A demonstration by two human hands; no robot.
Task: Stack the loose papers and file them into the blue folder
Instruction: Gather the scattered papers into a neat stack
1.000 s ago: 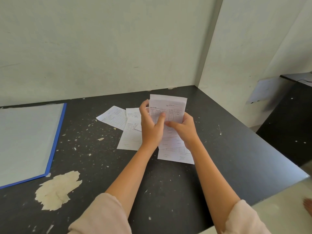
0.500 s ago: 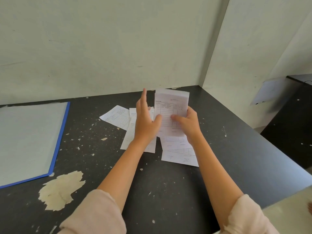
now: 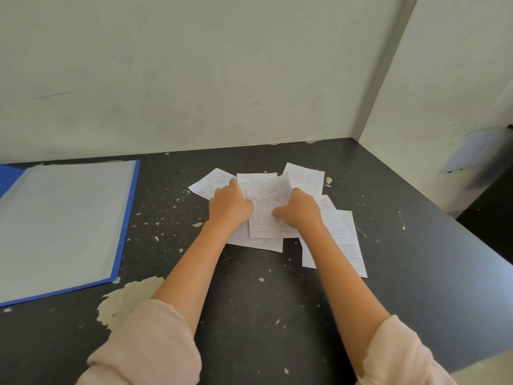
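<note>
My left hand (image 3: 230,207) and right hand (image 3: 301,211) are bare, no rings, no watch, no bracelets visible. Forearms bare too. Pale pink sleeves, loose soft fabric, pushed up near the elbows: left sleeve (image 3: 147,348), right sleeve (image 3: 399,357). Cuffs bunched, slightly rumpled. No print or logo visible on either.

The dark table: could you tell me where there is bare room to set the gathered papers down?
Bare table lies between the blue folder and the loose papers, and along the near edge between the forearms. It is crowded around both hands, left and right.
</note>
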